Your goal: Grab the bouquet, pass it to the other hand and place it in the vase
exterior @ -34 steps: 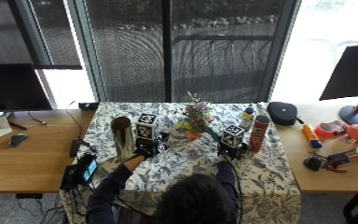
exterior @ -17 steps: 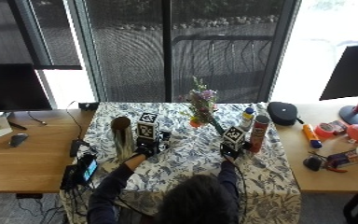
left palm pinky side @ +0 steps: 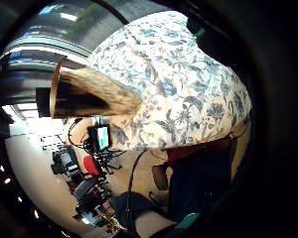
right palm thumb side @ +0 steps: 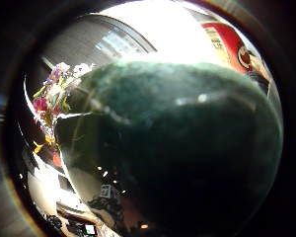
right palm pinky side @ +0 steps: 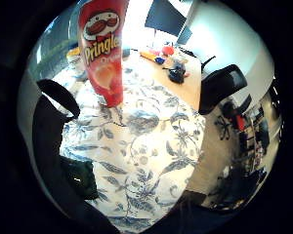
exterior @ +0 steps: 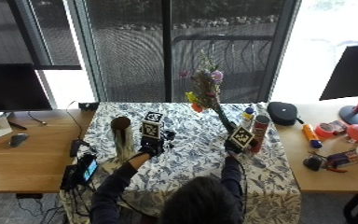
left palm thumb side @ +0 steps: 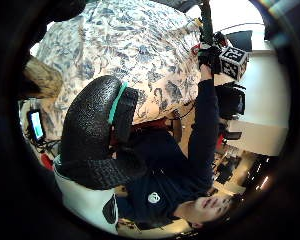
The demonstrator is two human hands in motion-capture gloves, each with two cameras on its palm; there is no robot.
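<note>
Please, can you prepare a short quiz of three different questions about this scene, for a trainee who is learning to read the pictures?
1. True or false: the bouquet already stands in the vase.
2. Which hand grips the bouquet? A) left hand B) right hand C) both
3. Fill in: the red can stands on the floral ____.

Key
1. False: it is raised in the air, apart from the vase.
2. B: the right hand holds the stems; the left hand is beside the vase and holds nothing.
3. tablecloth.
</note>
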